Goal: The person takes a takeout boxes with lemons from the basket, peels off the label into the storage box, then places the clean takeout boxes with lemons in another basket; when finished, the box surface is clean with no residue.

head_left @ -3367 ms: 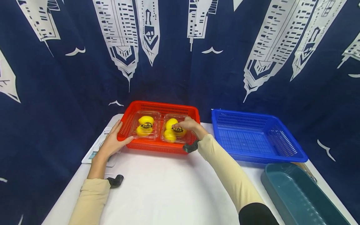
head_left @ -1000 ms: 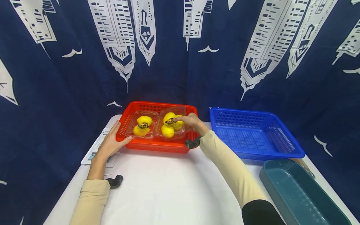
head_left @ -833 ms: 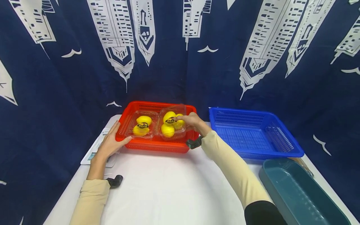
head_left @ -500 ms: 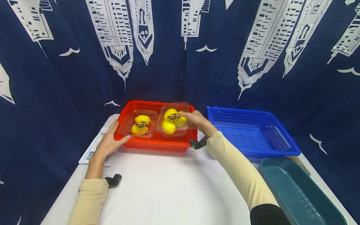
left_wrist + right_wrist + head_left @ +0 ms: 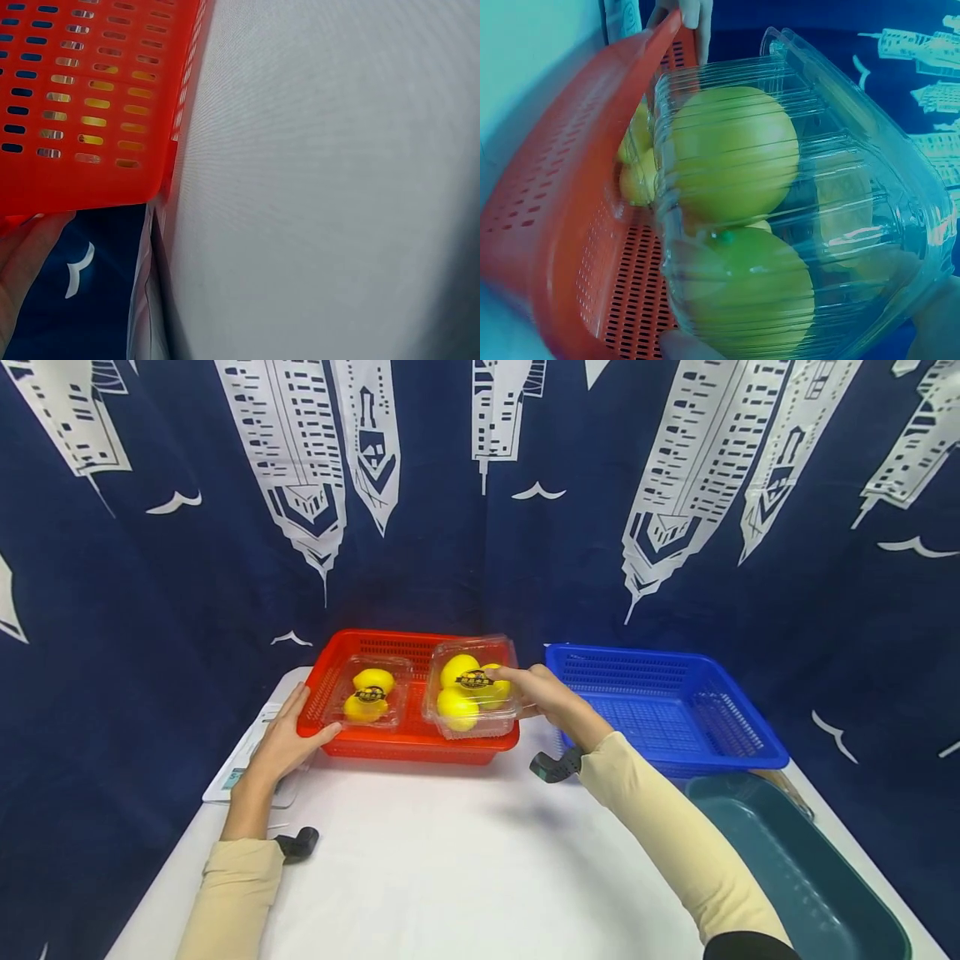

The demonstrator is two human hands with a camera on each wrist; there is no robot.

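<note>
My right hand point(image 5: 551, 693) grips a clear plastic clamshell box point(image 5: 474, 681) by its right side, thumb on the lid. Three yellow lemons point(image 5: 457, 708) show inside it, under a dark label. The box is raised and tilted over the right end of the red basket point(image 5: 420, 745); the right wrist view shows its ribbed wall point(image 5: 735, 161) close up. A second clamshell box point(image 5: 371, 695), with two lemons, lies in the basket's left half. My left hand point(image 5: 276, 747) holds the basket's front left corner, thumb at the front rim and fingers along the left side.
To the right stands a blue basket point(image 5: 667, 714), its near wall partly behind my right arm. A dark teal tub point(image 5: 795, 860) sits at the table's right edge. Papers point(image 5: 240, 768) lie by the left edge. A navy printed curtain point(image 5: 480, 552) hangs behind the white table point(image 5: 420, 860).
My right hand has lifted the right-hand clamshell box off the basket floor and drawn it to the right. My left hand has stayed at the basket corner. The head view has turned slightly right.
</note>
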